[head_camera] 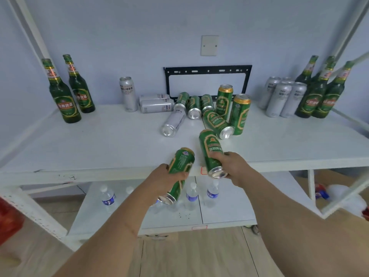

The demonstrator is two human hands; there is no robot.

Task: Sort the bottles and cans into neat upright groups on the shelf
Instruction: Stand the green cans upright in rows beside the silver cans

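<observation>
My left hand point(165, 179) grips a green can point(179, 168), tilted, at the front edge of the white shelf point(99, 148). My right hand point(231, 166) grips a second green can point(211, 151), also tilted, just above the shelf front. Behind them several green cans point(216, 122) and silver cans point(173, 121) lie on their sides in a heap. Two green cans point(239, 114) stand upright beside the heap. One silver can point(128, 93) stands at mid-left. Two green bottles point(63, 96) stand upright far left.
At the far right stand several silver cans point(285, 98) and green bottles point(321, 94) in a group. A black bracket point(207, 69) hangs on the wall behind. Water bottles point(191, 194) stand on the lower shelf. A slanted white frame bar point(339, 198) crosses at right.
</observation>
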